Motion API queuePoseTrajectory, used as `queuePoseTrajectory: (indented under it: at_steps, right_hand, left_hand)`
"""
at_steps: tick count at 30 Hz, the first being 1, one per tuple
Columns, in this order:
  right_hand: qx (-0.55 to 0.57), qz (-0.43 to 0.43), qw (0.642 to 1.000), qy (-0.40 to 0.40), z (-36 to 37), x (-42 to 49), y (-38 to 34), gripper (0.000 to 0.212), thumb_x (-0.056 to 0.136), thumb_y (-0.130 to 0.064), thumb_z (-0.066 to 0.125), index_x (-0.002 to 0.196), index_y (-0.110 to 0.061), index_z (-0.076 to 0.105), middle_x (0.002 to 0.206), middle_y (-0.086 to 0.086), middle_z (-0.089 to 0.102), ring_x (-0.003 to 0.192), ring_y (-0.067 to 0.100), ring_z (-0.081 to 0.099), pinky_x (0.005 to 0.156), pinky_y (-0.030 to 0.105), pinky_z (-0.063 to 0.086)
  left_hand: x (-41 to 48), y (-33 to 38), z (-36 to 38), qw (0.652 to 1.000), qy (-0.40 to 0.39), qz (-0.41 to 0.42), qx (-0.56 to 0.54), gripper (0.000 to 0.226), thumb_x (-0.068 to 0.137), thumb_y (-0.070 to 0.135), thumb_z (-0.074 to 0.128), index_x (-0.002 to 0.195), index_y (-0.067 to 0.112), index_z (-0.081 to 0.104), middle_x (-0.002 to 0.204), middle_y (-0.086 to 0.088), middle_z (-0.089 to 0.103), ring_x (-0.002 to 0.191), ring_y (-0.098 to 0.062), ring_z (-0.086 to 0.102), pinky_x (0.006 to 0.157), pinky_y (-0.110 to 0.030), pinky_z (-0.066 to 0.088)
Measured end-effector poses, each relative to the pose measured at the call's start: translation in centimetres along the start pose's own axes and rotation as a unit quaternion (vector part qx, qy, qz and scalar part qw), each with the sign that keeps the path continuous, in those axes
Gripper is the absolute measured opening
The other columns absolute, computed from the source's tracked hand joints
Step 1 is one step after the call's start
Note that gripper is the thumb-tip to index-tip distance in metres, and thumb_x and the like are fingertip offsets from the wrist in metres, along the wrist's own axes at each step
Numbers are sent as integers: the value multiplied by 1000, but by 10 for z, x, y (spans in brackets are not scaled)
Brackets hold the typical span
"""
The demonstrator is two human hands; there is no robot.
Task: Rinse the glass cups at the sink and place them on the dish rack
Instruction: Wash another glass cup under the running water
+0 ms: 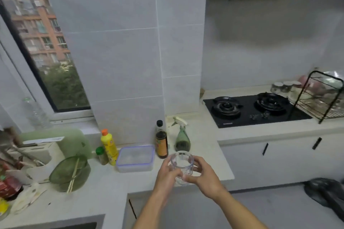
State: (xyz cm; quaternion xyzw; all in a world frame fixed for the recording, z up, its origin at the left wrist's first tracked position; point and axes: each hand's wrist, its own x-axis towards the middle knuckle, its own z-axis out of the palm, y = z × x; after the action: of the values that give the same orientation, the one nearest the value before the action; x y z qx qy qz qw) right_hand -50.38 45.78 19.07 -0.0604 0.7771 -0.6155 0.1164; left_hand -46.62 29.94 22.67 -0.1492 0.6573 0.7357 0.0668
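Glass cup (181,163) stands upright with left hand (167,175) and right hand (205,174) both curled round its wall; best carry it level, 2-handed, to the dish rack (321,96)

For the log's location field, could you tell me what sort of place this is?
Most likely a home kitchen: a gas hob, a dish rack beside it, and a sink at lower left.

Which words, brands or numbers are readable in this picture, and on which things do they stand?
No text is readable.
Yellow bottle: label blurred.
Dark sauce bottle: orange label blurred.
Hob: white print on front edge, too small.
Red packet: print blurred.
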Motion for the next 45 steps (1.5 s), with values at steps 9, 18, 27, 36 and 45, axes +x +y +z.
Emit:
queuePoseTrajectory:
  at_steps: [9, 18, 27, 36, 45]
  right_hand:
    - [19, 0, 994, 105, -217, -27, 35, 69, 76, -15, 90, 132, -37, 58, 126, -20, 67, 120, 1, 61, 93, 19, 53]
    - [28, 20, 984, 173, -361, -46, 82, 68, 78, -17, 87, 136, -36, 58, 126, -15, 70, 123, 3, 60, 99, 21, 54]
    - [53, 68, 963, 257, -445, -48, 128, 75, 60, -31, 91, 124, -29, 51, 128, -7, 67, 125, 5, 60, 111, 34, 48]
    - [42, 85, 939, 329, -567, -13, 142, 79, 61, -24, 95, 125, -20, 50, 121, -1, 70, 117, 11, 66, 96, 28, 57]
    - [63, 96, 918, 379, -683, 51, 147, 73, 63, -6, 95, 122, -13, 52, 120, 9, 73, 110, 22, 72, 90, 38, 61]
  left_hand:
    - [35, 3, 223, 994, -100, -8, 34, 80, 50, 12, 64, 126, 36, 61, 111, 2, 77, 108, -21, 68, 88, -35, 52]
    - [55, -9, 374, 984, -172, -1, 55, 80, 54, 9, 68, 131, 29, 59, 97, 3, 82, 97, -14, 75, 83, -33, 58]
    - [91, -25, 479, 968, -228, -30, 100, 75, 65, 2, 70, 137, 20, 59, 114, -3, 76, 106, -19, 73, 81, -30, 58]
    - [172, -21, 607, 937, -324, -32, 127, 70, 62, 3, 72, 128, 24, 60, 116, -2, 75, 105, -15, 71, 66, -19, 54]
    - [276, 1, 718, 904, -395, -8, 164, 67, 76, -12, 76, 132, 19, 57, 122, -4, 70, 110, -15, 69, 71, -18, 55]
